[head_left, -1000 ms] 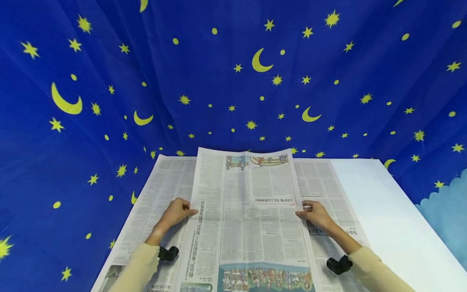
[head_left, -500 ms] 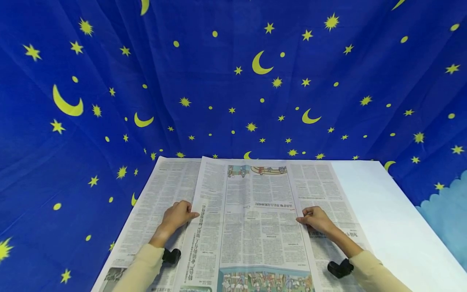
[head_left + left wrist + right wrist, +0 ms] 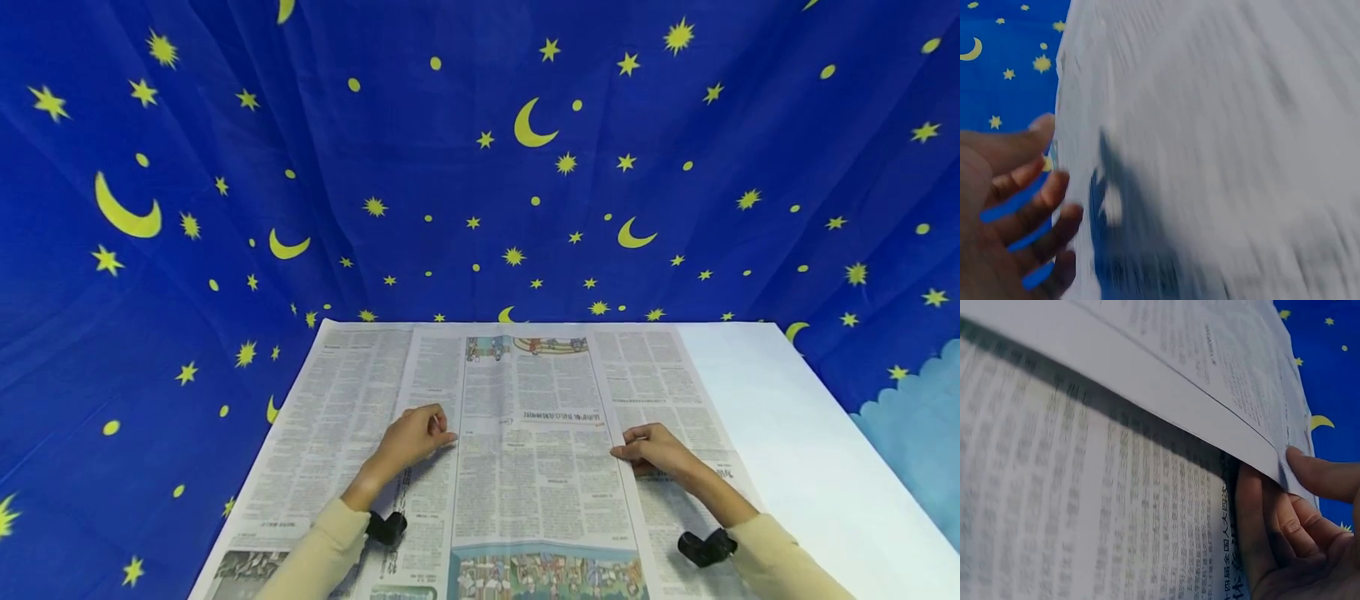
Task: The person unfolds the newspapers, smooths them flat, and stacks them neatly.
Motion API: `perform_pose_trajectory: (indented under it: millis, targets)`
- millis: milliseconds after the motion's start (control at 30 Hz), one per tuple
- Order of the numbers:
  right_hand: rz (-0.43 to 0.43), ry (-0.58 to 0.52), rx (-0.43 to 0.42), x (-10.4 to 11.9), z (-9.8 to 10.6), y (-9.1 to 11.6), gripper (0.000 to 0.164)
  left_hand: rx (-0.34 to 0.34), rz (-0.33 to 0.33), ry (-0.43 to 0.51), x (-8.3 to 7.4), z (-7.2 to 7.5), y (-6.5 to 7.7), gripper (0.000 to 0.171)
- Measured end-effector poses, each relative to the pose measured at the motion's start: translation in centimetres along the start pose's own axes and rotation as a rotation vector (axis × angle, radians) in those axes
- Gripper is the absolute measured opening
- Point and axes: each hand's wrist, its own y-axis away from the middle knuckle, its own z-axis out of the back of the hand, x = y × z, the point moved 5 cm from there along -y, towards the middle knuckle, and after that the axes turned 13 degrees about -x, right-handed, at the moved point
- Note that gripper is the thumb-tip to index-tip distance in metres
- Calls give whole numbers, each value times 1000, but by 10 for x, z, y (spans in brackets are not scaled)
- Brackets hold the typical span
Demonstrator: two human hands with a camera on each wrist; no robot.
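A newspaper sheet (image 3: 540, 475) with colour pictures lies in the middle of the head view, over other newspaper (image 3: 322, 425). My right hand (image 3: 660, 452) pinches its right edge; in the right wrist view the thumb (image 3: 1322, 475) is on top and the fingers are beneath the slightly lifted edge. My left hand (image 3: 411, 437) hovers over the left part of the top sheet, holding nothing. The left wrist view shows its thumb apart from loosely bent fingers (image 3: 1041, 212), with blurred newsprint beyond.
The newspapers cover the left and middle of a white table (image 3: 795, 450), whose bare surface shows at the right. A blue cloth (image 3: 450, 167) with yellow moons and stars hangs behind and at both sides. Each wrist carries a small black camera (image 3: 386, 527).
The top sheet's far end, raised earlier, has come down flat onto the table. My left hand has let go of the left edge and moved right over the sheet. My right hand keeps its grip.
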Motion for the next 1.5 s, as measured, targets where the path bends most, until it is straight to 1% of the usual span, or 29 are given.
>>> perform_pose_trajectory:
  millis: [100,200,300,367,500,633,767,833,900,967,1067,1167,1300,1433,1500]
  targets:
    - [-47,-100,54,-3,0,-1,19,105,-33,214,-16,-17,-8,13]
    - [-81,-198,109,-4,-1,-1,15,207,-46,345,-32,-36,-16,14]
    - [-112,-301,142,-4,-3,0,15,291,-62,398,-49,-56,-21,15]
    - [-110,-337,155,-1,-4,1,19,336,-62,418,-60,-68,-24,16]
    - [-60,-309,170,6,-8,4,21,387,-69,462,-81,-90,-27,17]
    - [-35,-277,173,9,-12,6,19,419,-53,537,-100,-107,-26,20]
    - [-30,-265,163,10,-12,7,19,472,4,615,-114,-124,-25,22]
    - [-26,-258,154,10,-13,6,17,499,50,645,-119,-133,-26,22]
    - [-26,-249,139,9,-14,6,14,508,86,656,-123,-140,-26,22]
    - [-32,-241,121,7,-17,5,14,495,110,662,-127,-145,-26,22]
    - [-45,-230,81,5,-21,4,16,468,103,662,-134,-150,-25,24]
    - [-45,-193,31,5,-22,3,24,447,102,665,-140,-152,-24,29]
    - [-32,-110,-39,9,-23,3,36,408,152,676,-142,-152,-24,34]
    - [-22,-35,-99,14,-23,2,36,385,209,680,-141,-153,-26,37]
    - [-20,-4,-125,16,-23,2,36,373,226,678,-141,-153,-27,38]
